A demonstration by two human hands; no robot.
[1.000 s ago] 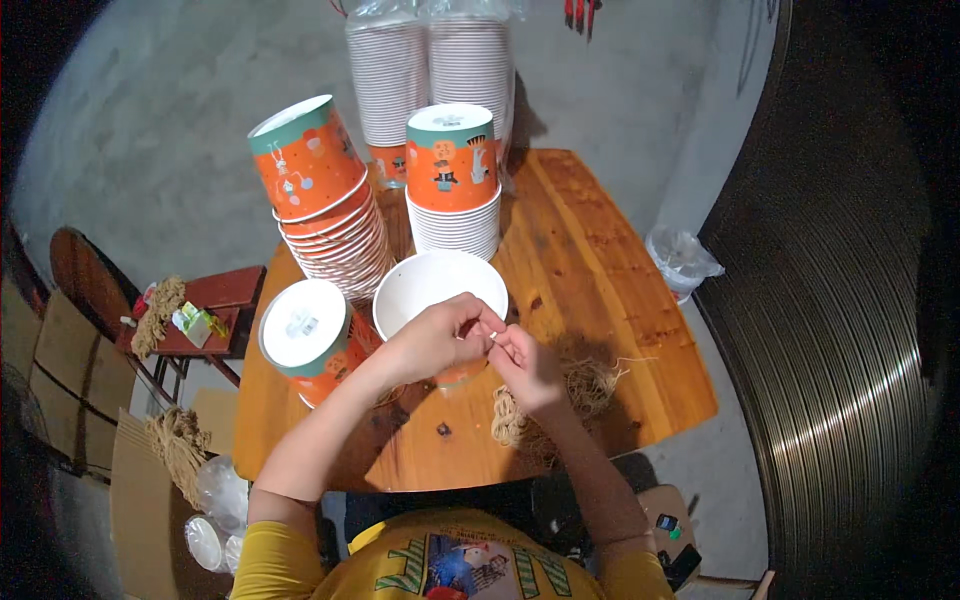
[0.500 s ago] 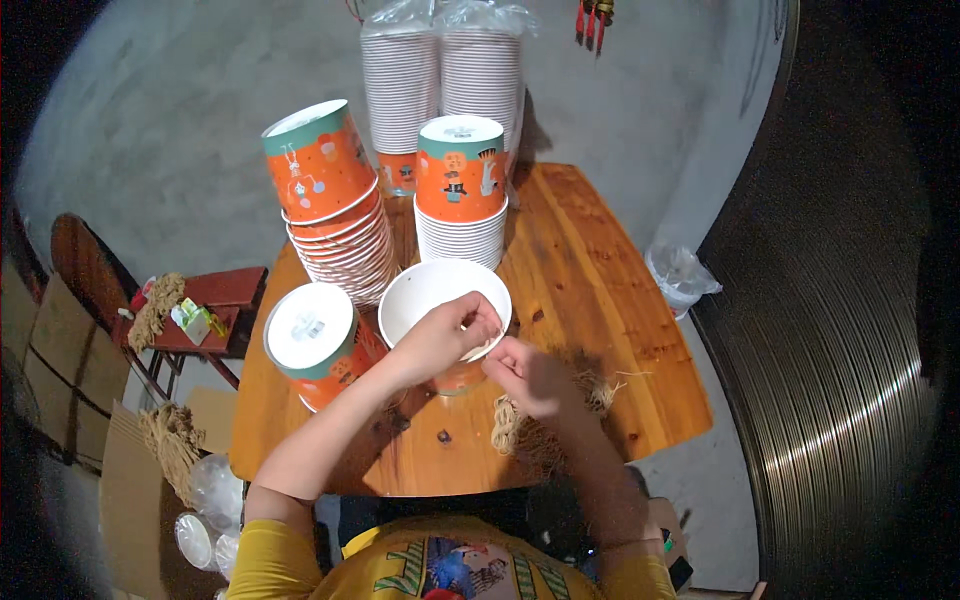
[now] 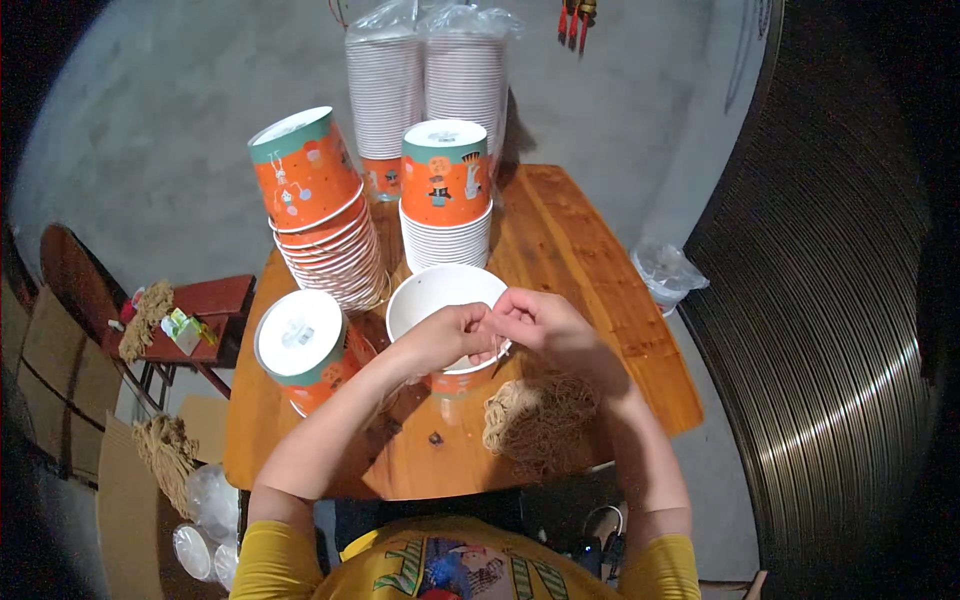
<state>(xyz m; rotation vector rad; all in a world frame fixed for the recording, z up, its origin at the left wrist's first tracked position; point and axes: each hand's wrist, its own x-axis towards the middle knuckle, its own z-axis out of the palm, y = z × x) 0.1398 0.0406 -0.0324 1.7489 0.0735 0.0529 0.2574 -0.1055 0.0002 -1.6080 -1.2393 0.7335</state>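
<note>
An open white paper bucket [image 3: 425,292] with an orange outside stands upright on the wooden table in front of me. Both my hands meet at its near right rim. My left hand [image 3: 445,338] reaches over the opening with its fingers closed in a pinch. Beside it, my right hand [image 3: 540,318] is pinched too, at the outside of the rim. A thin pale string [image 3: 503,348] shows between the fingertips; most of it is hidden. Below my right hand lies a tangled pile of beige string [image 3: 540,415].
An upturned bucket [image 3: 300,335] stands at the left, with a leaning bucket stack [image 3: 310,170] behind it. Another stack [image 3: 447,175] and tall bagged stacks [image 3: 385,90] stand farther back. A red side table [image 3: 220,292] is at far left, a bagged tub [image 3: 668,275] beyond the right edge.
My right hand has risen from below the rim to beside my left hand. The string pile shows more fully now. The whole view has shifted slightly.
</note>
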